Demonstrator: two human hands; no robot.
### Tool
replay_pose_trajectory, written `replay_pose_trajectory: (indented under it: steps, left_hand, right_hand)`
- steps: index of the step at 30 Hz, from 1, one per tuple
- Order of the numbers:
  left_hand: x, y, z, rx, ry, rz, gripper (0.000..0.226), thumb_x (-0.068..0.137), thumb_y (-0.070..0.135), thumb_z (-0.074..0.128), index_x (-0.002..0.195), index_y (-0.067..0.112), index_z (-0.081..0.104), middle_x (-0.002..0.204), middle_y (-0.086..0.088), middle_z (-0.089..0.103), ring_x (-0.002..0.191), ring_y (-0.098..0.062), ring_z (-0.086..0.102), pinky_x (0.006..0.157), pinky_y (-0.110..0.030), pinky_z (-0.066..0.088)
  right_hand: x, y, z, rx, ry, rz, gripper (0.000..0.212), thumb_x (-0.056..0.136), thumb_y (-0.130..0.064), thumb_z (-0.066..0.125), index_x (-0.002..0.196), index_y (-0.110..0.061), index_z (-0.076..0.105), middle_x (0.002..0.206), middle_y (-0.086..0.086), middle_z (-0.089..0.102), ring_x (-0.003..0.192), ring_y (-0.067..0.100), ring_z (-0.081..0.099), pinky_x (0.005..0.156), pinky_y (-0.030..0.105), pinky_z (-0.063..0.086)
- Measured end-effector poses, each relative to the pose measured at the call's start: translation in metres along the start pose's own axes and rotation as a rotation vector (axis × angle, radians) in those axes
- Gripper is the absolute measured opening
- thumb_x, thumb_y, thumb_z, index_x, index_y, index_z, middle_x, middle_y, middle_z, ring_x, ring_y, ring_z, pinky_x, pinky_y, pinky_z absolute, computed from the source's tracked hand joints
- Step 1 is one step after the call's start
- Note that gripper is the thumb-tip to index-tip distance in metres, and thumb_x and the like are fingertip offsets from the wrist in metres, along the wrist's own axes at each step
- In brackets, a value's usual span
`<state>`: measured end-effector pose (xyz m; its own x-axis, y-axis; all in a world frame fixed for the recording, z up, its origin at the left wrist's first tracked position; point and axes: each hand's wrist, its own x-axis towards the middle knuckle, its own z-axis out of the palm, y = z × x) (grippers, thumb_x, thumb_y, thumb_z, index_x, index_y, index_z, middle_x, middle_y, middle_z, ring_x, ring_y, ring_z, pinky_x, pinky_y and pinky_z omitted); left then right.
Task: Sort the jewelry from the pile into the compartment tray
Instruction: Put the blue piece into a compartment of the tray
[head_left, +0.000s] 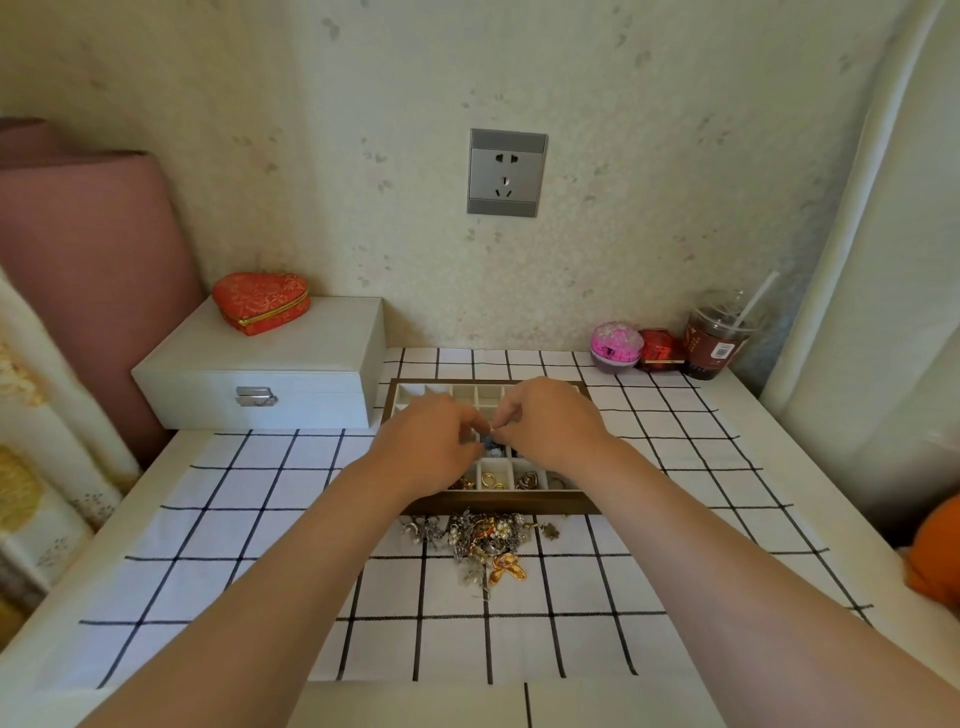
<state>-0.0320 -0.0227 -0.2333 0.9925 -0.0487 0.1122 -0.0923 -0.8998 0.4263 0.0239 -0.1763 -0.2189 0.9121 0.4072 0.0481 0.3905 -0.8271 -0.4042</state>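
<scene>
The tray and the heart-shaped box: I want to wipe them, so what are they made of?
The tray looks like dark wood, matte on its front wall, with pale, perhaps fabric-lined dividers. The heart-shaped box seems covered in red patterned cloth with a slight sheen; a gold, metal-looking rim runs along its seam.

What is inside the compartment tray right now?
The near row of the compartment tray holds gold rings and other pieces; far cells look empty. The left hand and right hand, pinching a small piece between them, cover the middle cells.
</scene>
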Motion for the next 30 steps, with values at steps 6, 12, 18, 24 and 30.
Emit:
replay_pose_trajectory:
  steps: [6,12,18,24,30]
  left_hand:
    - [0.001,-0.004,0.004,-0.046,0.018,-0.002,0.033,0.096,0.024,0.059,0.128,0.031,0.062,0.095,0.011,0.06,0.088,-0.007,0.057,0.078,-0.026,0.047]
    - [0.002,-0.006,0.005,-0.024,0.044,0.018,0.021,0.095,0.023,0.059,0.112,0.032,0.068,0.097,0.009,0.057,0.088,-0.008,0.057,0.079,-0.03,0.052]
    - [0.002,-0.01,0.006,0.03,0.028,0.106,0.024,0.095,0.029,0.058,0.116,0.037,0.067,0.098,0.007,0.052,0.1,-0.014,0.049,0.085,-0.035,0.046]
    - [0.003,-0.011,0.005,0.083,0.065,0.105,0.024,0.098,0.03,0.053,0.114,0.036,0.069,0.105,0.007,0.052,0.108,-0.015,0.046,0.091,-0.036,0.044]
    - [-0.002,-0.013,0.005,0.126,-0.007,0.132,0.029,0.097,0.041,0.05,0.123,0.039,0.063,0.113,0.008,0.048,0.117,-0.015,0.037,0.099,-0.038,0.037]
  right_hand:
    - [-0.006,0.001,-0.016,-0.049,-0.193,-0.076,0.03,0.089,-0.018,0.055,0.093,-0.036,0.079,0.104,-0.019,0.071,0.09,0.005,0.059,0.081,0.026,0.049]
    - [-0.004,-0.005,-0.006,-0.127,-0.291,-0.115,0.042,0.089,-0.008,0.053,0.113,-0.034,0.075,0.124,-0.011,0.069,0.111,0.014,0.063,0.098,0.036,0.052]
    - [-0.005,0.002,-0.018,0.114,-0.159,-0.043,0.039,0.088,-0.005,0.051,0.095,-0.031,0.078,0.094,-0.011,0.067,0.07,-0.002,0.053,0.064,0.02,0.044]
    - [-0.007,0.003,-0.011,-0.13,-0.253,-0.126,0.044,0.087,-0.002,0.052,0.102,-0.036,0.075,0.088,-0.015,0.055,0.086,0.012,0.058,0.069,0.025,0.045]
    - [-0.006,0.004,-0.008,-0.078,-0.082,-0.107,0.036,0.091,-0.005,0.052,0.093,-0.035,0.072,0.099,-0.014,0.053,0.088,0.015,0.058,0.063,0.025,0.04]
